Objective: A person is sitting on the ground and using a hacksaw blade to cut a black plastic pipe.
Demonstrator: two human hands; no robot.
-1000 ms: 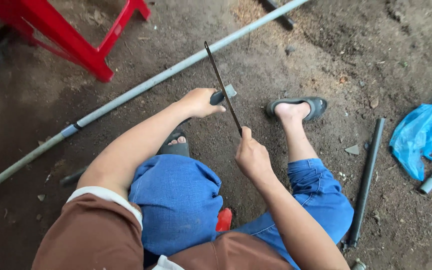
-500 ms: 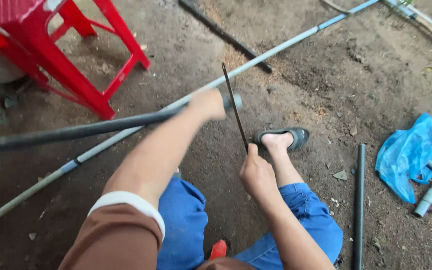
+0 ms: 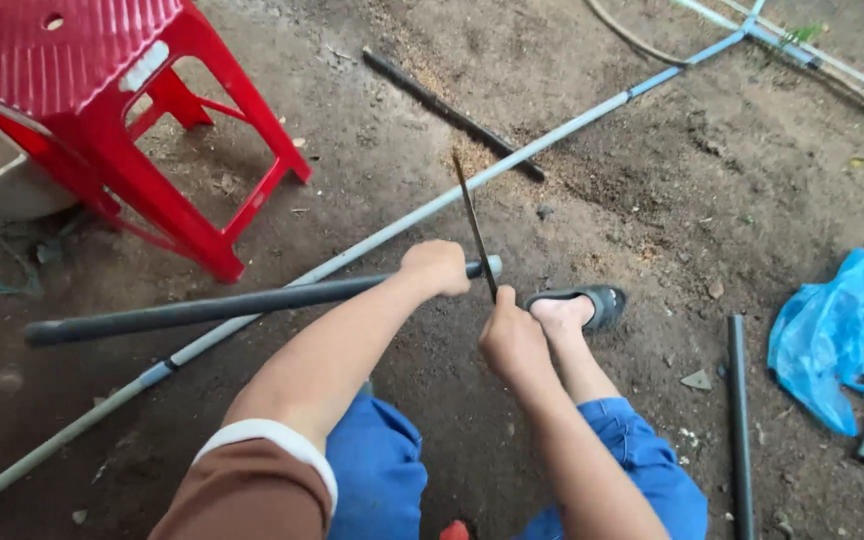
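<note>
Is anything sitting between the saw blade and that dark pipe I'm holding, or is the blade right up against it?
Nothing visible stands between them. The left hand grips the dark pipe near its end, and the thin blade in the right hand meets the pipe just past that hand, above the sandalled foot.

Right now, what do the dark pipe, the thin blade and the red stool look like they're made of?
Dark pipe: probably plastic, matte grey, smooth and even along its length.
Thin blade: likely metal, dark, narrow and flat, dull finish.
Red stool: moulded plastic, glossy, with a ribbed seat.
</note>
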